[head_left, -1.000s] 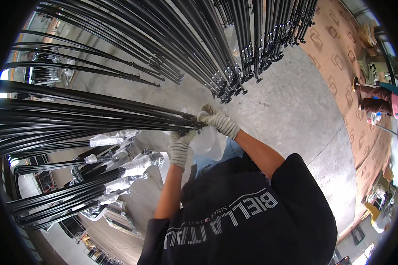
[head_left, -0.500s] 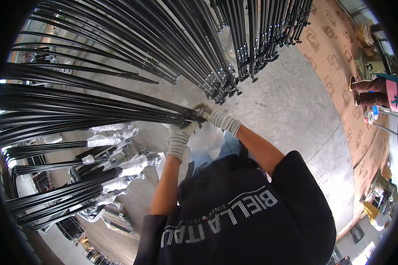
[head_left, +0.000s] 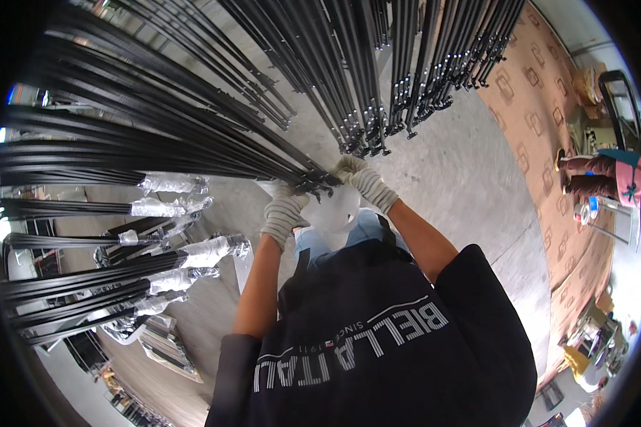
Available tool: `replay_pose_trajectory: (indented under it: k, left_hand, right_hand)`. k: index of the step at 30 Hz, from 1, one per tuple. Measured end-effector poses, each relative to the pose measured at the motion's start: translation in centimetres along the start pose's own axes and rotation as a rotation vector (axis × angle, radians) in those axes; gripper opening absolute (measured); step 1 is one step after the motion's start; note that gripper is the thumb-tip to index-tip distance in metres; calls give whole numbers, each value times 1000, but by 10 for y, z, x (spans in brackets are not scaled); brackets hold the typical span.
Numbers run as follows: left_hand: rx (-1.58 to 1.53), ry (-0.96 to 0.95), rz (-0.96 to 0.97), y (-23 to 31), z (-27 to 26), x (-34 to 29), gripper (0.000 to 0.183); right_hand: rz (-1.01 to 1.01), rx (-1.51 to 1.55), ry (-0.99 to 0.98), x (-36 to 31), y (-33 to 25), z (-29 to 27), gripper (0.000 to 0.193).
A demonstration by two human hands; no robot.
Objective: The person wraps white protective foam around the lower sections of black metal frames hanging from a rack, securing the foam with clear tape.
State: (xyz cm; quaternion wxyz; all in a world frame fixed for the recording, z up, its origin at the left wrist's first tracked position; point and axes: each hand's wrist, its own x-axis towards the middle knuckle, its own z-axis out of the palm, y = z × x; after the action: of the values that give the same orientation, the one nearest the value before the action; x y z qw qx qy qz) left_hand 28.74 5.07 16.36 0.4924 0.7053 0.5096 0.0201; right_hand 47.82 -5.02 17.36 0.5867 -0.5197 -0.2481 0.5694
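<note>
Both my hands wear off-white knitted gloves and are at the near end of a bundle of thin black metal tubes (head_left: 242,153). A translucent white plastic bag (head_left: 331,213) spans the gap between them, just below the tube ends. My left hand (head_left: 285,212) is closed on the bag's left side, under the bundle. My right hand (head_left: 367,183) curls around the bag's other side, beside the tube tips; its fingertips are partly hidden. Small fittings on the tube ends (head_left: 317,181) show above the plastic.
More black tubes (head_left: 363,85) hang or lean ahead, their ends near the grey concrete floor (head_left: 449,167). At left, several bundles have plastic-wrapped ends (head_left: 210,250). Patterned brown flooring (head_left: 530,107) runs along the right, where a person in dark trousers (head_left: 591,174) stands.
My hands have moved apart, and more of the plastic bag shows between them. The tube ends, earlier between my gloves, are now exposed. The view has shifted slightly.
</note>
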Motion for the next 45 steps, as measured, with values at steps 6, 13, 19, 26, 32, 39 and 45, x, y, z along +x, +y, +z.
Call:
replay_pose_trajectory:
  k: [6, 13, 19, 26, 32, 39, 45]
  left_hand:
    - [-368, -38, -9, 91, 0, -22, 37]
    - [-467, 262, 43, 103, 11, -25, 38]
    - [-899, -51, 218, 73, 8, -8, 30]
    - [-788, -117, 24, 60, 8, 8, 25]
    - [25, -75, 292, 28, 3, 4, 25]
    - [47, -195, -80, 73, 1, 0, 36]
    - [191, -18, -42, 25, 18, 10, 45]
  right_hand:
    - [-59, 169, -25, 5, 10, -26, 12]
    - [-59, 68, -109, 13, 1, -31, 12]
    - [-78, 97, -61, 11, -7, -27, 10]
    - [-51, 97, -151, 16, -1, -29, 10]
    - [96, 85, -230, 18, 4, -20, 18]
    - [105, 41, -197, 19, 25, -25, 20]
    - [80, -132, -203, 12, 44, -14, 15]
